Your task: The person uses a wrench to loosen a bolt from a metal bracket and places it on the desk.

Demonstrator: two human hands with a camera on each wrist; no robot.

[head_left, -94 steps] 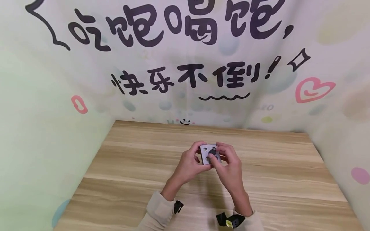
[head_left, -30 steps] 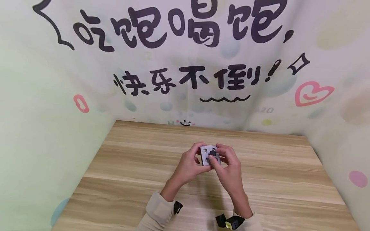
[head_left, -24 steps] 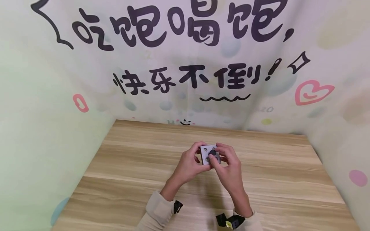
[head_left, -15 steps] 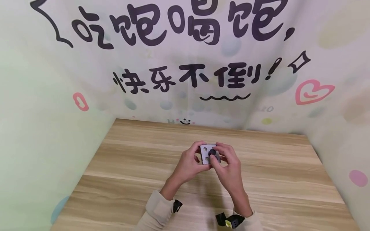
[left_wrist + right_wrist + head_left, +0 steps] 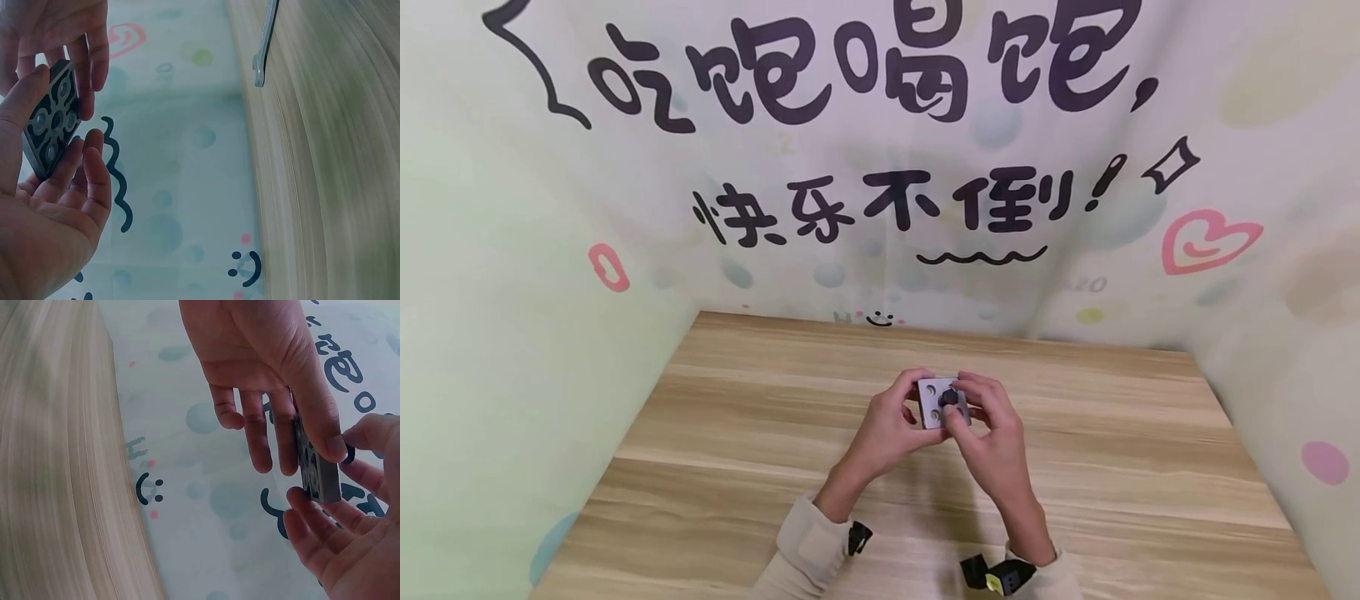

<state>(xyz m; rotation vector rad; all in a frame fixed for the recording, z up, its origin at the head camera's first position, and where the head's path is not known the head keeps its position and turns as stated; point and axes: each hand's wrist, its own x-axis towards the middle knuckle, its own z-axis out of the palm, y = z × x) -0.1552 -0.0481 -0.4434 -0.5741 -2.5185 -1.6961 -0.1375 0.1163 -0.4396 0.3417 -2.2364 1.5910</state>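
A square grey metal plate [image 5: 928, 402] with round holes near its corners is raised over the table. My left hand [image 5: 889, 433] grips its left side, fingers at the far edge and thumb at the near edge. Across from it, my right hand [image 5: 997, 427] pinches a black knob-like piece [image 5: 950, 396] at the plate's centre between thumb and index finger. The left wrist view shows the plate's [image 5: 55, 119] other face, dark-patterned with several round recesses. In the right wrist view, the plate [image 5: 329, 481] is nearly edge-on and fingers hide most of the knob [image 5: 350, 454].
A wood-grain table [image 5: 760, 417] lies under both hands. Light printed cloth walls [image 5: 880, 275] stand behind it and at both sides. A slim grey spanner-shaped thing [image 5: 265, 47] appears at the top of the left wrist view; its kind is unclear.
The black knob's outline has turned slightly, and my right thumb has shifted a little on it. The left hand and the plate have stayed almost in place.
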